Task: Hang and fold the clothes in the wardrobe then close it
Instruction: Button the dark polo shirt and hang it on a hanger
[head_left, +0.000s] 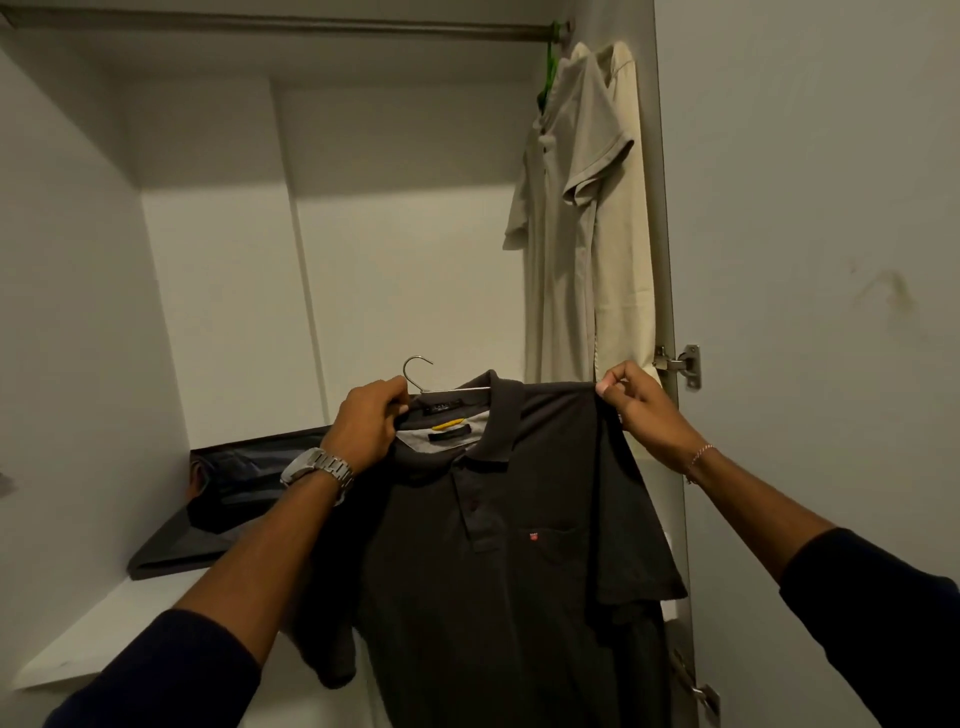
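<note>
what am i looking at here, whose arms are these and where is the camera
There is one picture, taken by a camera worn on a person's head, looking forward and down, so the two arms reaching in are that person's own. No machine is involved.

They stand at an open wardrobe. The left hand, with a watch on its wrist, grips the collar of a dark polo shirt where a metal hanger sits inside it. The right hand pinches the shirt's shoulder, spreading it over the hanger.

Up top runs a rail. A beige shirt already hangs from it on a green hanger. On the shelf at the left lies some dark folded clothing.
</note>
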